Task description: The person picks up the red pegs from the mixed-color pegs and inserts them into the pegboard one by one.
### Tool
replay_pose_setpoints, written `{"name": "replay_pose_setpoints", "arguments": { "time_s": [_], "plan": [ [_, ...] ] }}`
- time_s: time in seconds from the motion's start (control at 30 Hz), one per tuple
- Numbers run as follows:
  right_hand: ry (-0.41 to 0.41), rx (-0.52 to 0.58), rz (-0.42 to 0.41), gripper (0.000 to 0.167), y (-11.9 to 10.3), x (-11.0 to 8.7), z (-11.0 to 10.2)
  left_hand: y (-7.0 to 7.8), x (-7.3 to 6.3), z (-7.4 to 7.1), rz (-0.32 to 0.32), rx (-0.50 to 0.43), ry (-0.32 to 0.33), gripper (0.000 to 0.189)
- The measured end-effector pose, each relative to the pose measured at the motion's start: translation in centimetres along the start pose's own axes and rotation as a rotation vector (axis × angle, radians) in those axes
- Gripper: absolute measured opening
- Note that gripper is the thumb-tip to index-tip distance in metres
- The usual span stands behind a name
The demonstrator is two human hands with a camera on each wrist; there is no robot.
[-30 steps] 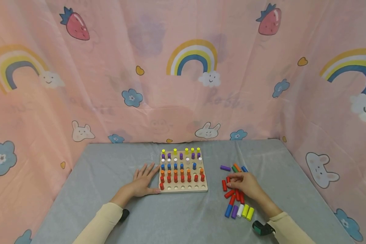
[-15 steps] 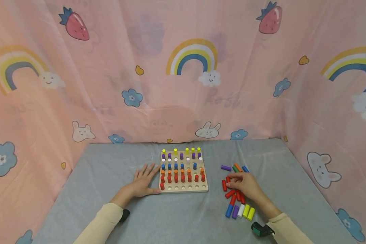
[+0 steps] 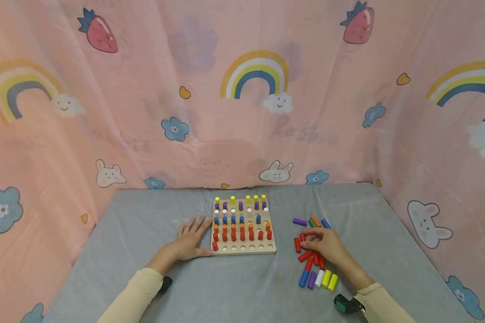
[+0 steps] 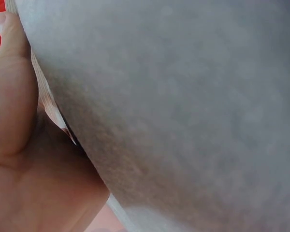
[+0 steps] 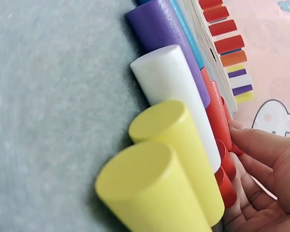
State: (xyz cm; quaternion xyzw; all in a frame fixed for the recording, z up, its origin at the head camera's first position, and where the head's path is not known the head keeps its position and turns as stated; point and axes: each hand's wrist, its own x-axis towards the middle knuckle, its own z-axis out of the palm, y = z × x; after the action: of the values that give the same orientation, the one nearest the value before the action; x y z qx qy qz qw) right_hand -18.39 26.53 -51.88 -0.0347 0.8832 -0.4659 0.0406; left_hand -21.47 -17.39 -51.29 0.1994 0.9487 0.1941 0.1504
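A wooden pegboard [image 3: 242, 251] stands on the grey cloth, holding rows of yellow, purple, white, blue, orange and red pegs. Along its front row, one red peg [image 3: 215, 246] fills the leftmost hole and the other holes are bare. My left hand [image 3: 189, 242] lies with fingers spread at the board's left side, its thumb and index finger against the edge. To the right, among loose pegs, my right hand [image 3: 326, 244] pinches a red peg [image 3: 302, 237] between thumb and fingers. The right wrist view shows that thumb at the red pegs, with the fingers partly hidden.
Several loose red pegs [image 3: 305, 256] lie around the right hand. Nearer the front are blue, purple, white [image 5: 169, 72] and yellow pegs [image 3: 332, 283]; a purple peg [image 3: 299, 222] lies farther back, near green, orange and blue ones. A pink patterned curtain [image 3: 242, 148] encloses the table.
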Motion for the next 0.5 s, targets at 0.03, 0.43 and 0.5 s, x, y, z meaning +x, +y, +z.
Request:
{"name": "replay_pose_setpoints", "arguments": {
  "time_s": [0.03,0.43,0.5],
  "plan": [
    [0.002,0.006,-0.002,0.043,0.03,-0.02,0.01,-0.01,0.00,0.00,0.001,0.000,0.000,0.100],
    [0.025,0.042,-0.018,0.035,0.09,-0.08,0.12,-0.10,0.14,0.09,0.004,0.012,0.002,0.100],
    [0.020,0.048,-0.015,0.036,0.27,-0.02,0.12,-0.04,0.12,0.06,0.003,0.008,0.002,0.100]
  ]
}}
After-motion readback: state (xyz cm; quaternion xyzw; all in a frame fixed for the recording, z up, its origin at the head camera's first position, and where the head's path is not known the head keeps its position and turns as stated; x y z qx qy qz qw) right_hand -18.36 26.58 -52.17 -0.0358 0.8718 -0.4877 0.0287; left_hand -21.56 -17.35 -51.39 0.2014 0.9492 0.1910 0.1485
